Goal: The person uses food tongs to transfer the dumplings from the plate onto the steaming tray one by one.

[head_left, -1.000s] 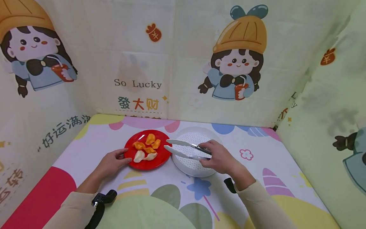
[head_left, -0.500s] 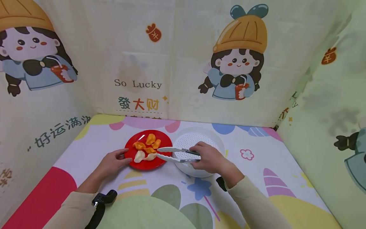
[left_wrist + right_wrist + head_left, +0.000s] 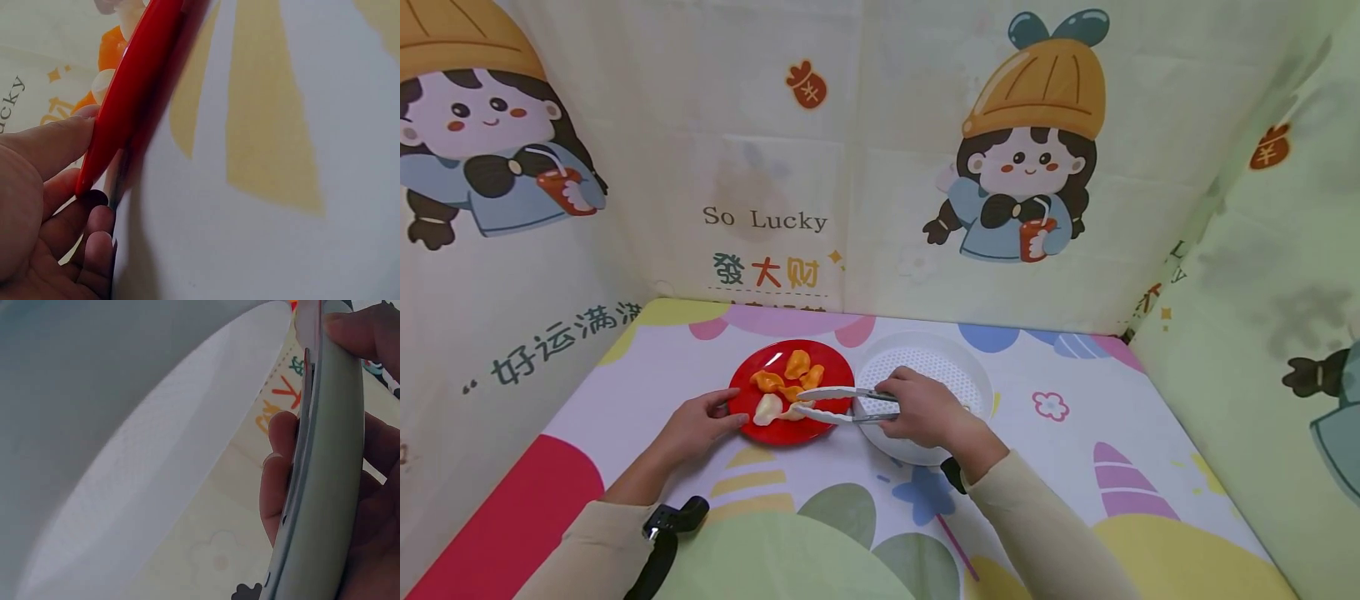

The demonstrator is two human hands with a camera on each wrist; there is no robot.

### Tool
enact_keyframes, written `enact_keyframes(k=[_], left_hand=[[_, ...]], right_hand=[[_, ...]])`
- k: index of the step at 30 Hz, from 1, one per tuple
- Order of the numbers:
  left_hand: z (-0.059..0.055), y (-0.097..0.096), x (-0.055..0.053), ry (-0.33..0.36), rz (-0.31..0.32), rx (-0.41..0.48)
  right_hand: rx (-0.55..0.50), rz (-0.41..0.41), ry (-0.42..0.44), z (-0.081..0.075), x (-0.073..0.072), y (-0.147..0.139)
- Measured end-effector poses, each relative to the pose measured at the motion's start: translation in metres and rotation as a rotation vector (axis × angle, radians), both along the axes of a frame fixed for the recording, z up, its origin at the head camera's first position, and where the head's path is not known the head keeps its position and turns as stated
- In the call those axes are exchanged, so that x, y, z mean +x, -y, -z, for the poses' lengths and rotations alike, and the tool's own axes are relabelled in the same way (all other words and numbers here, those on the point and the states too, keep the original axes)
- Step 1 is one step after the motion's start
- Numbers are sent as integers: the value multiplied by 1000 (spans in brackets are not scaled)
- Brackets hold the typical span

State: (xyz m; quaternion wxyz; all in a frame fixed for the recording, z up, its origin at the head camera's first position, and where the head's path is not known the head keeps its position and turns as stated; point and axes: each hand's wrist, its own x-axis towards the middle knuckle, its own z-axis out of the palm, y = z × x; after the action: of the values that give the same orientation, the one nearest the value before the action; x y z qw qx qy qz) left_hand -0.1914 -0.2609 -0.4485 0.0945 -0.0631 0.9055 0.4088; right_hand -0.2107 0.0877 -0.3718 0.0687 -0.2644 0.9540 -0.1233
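Note:
My left hand holds the left rim of a red plate, thumb on top and fingers beneath, as the left wrist view shows of the plate. Several orange dumplings and two white dumplings lie on it. In my right hand are tongs with pale tips, their arms spread apart. The tips hover over the plate around the right-hand white dumpling and overlap it in the head view. The right wrist view has the tongs' handle between thumb and fingers.
Right beside the plate stands a round white tray with a perforated bottom, under my right hand. A patterned cloth covers the table. Printed curtains close off the back and both sides.
My right hand has moved left with the tongs, from above the white tray until the tips are over the white dumpling on the plate. The left hand stays at the plate's rim.

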Motion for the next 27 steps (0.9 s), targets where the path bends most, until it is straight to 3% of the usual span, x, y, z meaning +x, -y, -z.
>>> enact_keyframes(k=[12,20,27], left_hand=[[-2,-2,2,8,-15,5],[-2,-3,4,5,-12,14],[-2,-4,5,-2,-15,13]], right_hand=[[45,8,9,3,-2,13],[47,-25,-39,1,0,10],[-22,-44,-68,-6,4,-2]])
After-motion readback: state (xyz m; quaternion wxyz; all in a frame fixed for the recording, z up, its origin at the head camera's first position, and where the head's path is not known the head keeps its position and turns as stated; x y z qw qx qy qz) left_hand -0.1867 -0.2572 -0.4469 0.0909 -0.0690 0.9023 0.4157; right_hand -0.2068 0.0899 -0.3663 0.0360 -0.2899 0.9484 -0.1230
